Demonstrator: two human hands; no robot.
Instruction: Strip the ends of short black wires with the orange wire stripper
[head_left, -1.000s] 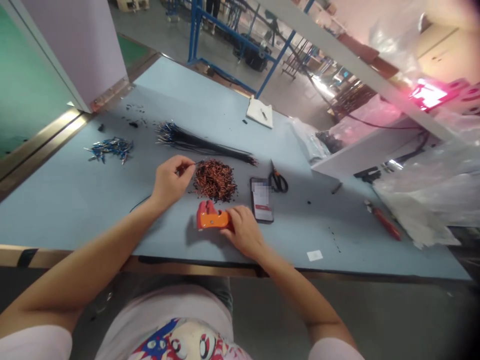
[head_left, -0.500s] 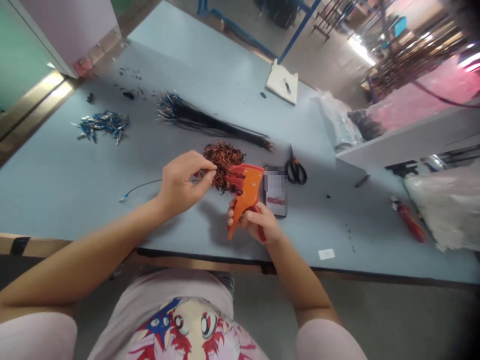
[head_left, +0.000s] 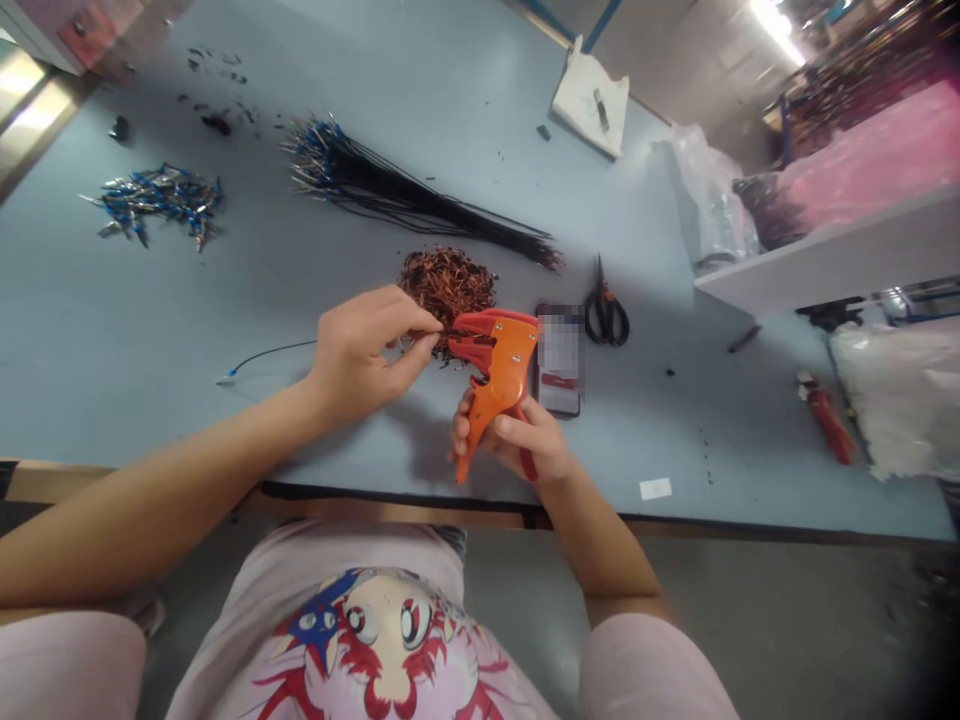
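My left hand (head_left: 367,350) pinches a thin black wire (head_left: 271,349) near one end, right at the jaws of an orange and red wire stripper (head_left: 504,365). The wire's other end, with a blue and silver terminal, trails out to the left above the table. My right hand (head_left: 517,440) is wrapped round the stripper's handles, and its jaws point left. Behind the jaws lies a heap of copper-coloured scraps (head_left: 450,285). Farther back rests a bundle of black wires (head_left: 420,200) with blue terminals at its left end.
A pile of blue and silver terminals (head_left: 161,200) lies at the left. Right of the stripper are a phone (head_left: 559,360), scissors (head_left: 606,312) and a white label (head_left: 655,489). Red-handled pliers (head_left: 827,420) and plastic bags (head_left: 896,400) sit at the far right, below a shelf (head_left: 825,240).
The view has shifted, so the table's things appear higher. My left hand's fingertips and the wire are now closer to the stripper's jaws.
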